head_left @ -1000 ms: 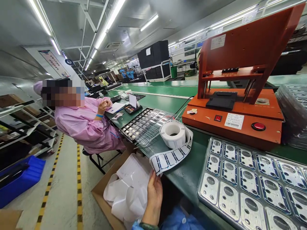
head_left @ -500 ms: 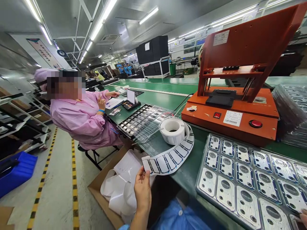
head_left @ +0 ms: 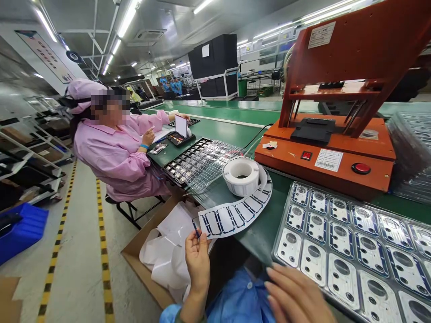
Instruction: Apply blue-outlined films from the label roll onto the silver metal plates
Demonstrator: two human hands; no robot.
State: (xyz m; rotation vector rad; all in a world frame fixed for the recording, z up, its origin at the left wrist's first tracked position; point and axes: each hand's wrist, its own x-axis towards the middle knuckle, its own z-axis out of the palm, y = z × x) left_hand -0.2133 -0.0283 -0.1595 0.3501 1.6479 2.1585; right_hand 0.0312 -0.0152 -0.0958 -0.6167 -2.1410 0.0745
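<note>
My left hand (head_left: pixel 197 255) pinches the near end of a white backing strip (head_left: pixel 232 219) that carries dark frame-shaped stickers. One dark sticker (head_left: pixel 195 228) juts out past the strip's end at my fingertips. The strip curves back to its white roll (head_left: pixel 241 175), which lies on the green table. My right hand (head_left: pixel 296 294), a little blurred, is in front of the tray's near corner, fingers stretched out and nothing visible in them. Beside it a clear plastic tray (head_left: pixel 281 251) holds rows of silver metal plates (head_left: pixel 343 273); those in the back rows have dark frames along their edges.
An orange press (head_left: pixel 323 154) with a red button stands behind the tray. Left of the roll lies another tray of parts (head_left: pixel 198 163). A cardboard box (head_left: pixel 134 258) of discarded white backing (head_left: pixel 168 260) sits below the table edge. A co-worker in pink (head_left: pixel 111 152) sits at left.
My right hand has come in from the right edge toward the middle. At my left fingertips a dark sticker now sticks out beyond the strip's end. The co-worker's far arm has reached further out.
</note>
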